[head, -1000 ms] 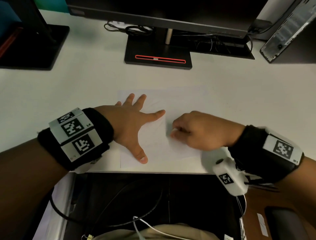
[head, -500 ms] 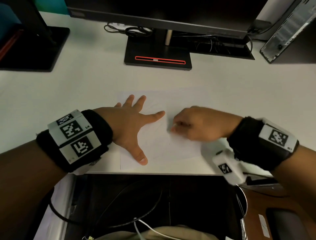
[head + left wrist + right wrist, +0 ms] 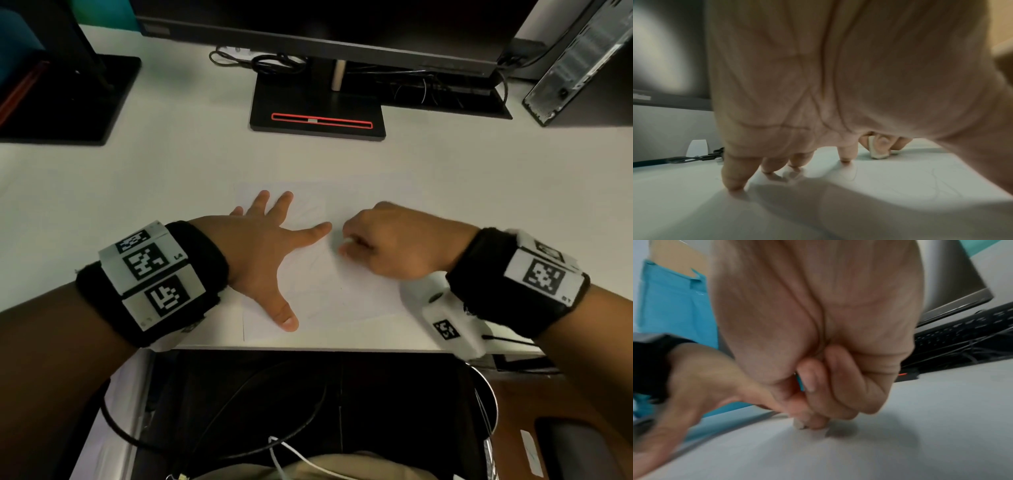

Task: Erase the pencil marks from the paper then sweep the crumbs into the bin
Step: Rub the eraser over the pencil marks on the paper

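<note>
White laminate covers the desk (image 3: 137, 178), where a black monitor stand (image 3: 317, 109) with a red-outlined slot sits at the far side, cables (image 3: 267, 63) coiled behind it. A second dark stand base (image 3: 68, 102) occupies the far left corner, and a computer tower (image 3: 582, 61) leans in at the far right. Near the front edge lies a sheet of white paper (image 3: 342, 294), faint pencil marks (image 3: 317, 274) curving across its middle. The person's left hand (image 3: 260, 250) presses flat on the sheet's left half, fingers spread wide and straight, thumb reaching toward the near edge, index finger pointing right. Just beside that fingertip, the right hand (image 3: 394, 243) is bunched into a tight curl, its fingertips pinching a small whitish eraser (image 3: 878, 151) whose lower end touches the paper. From the left wrist view, the eraser appears as a worn, rounded stub between thumb and fingers. Both wrists wear black bands carrying white marker tags. Below the desk edge, at the right, part of a round metal rim (image 3: 488, 394) shows; whether it is the bin cannot be told.
</note>
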